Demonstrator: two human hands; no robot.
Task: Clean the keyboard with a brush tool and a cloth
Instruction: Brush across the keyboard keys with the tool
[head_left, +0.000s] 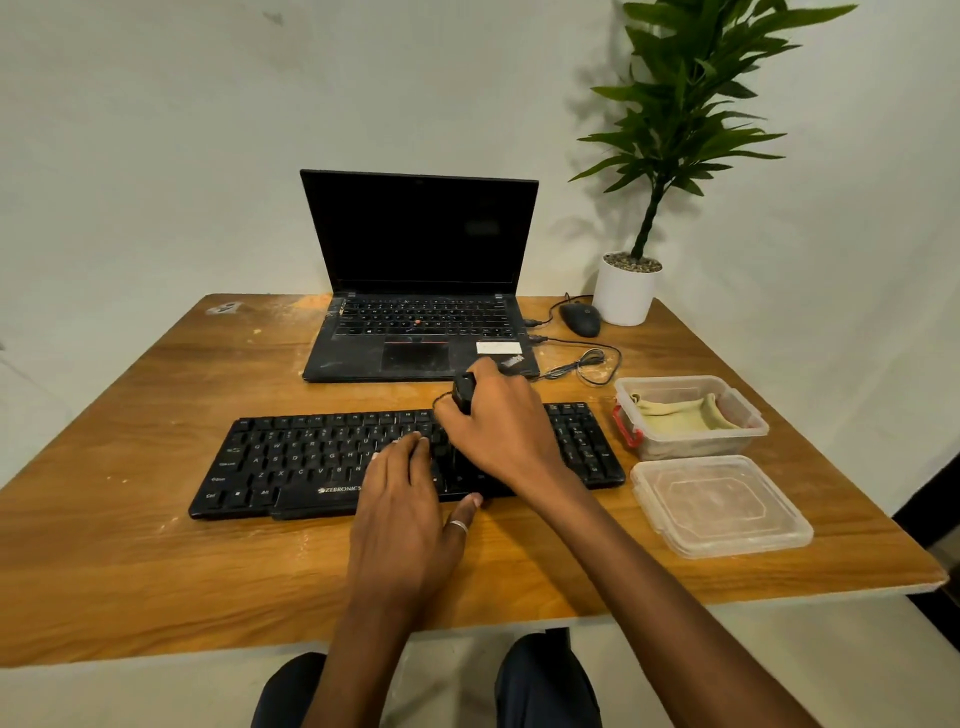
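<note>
The brush tool (464, 392) in the right grip (498, 426) was black, like the keyboard (322, 457) beneath it, whose keys bore white lettering. A silver ring (458, 526) banded the thumb of the left grip (400, 514). Under both grips the worktop (156, 519) showed orange-brown wood grain with pale scuffs. Right of the right grip, a pale yellow cloth (670, 418) lay in a clear container (696, 446) with a red clasp. Beyond the grips, the laptop (415, 234) was black with a red dot among its keys.
</note>
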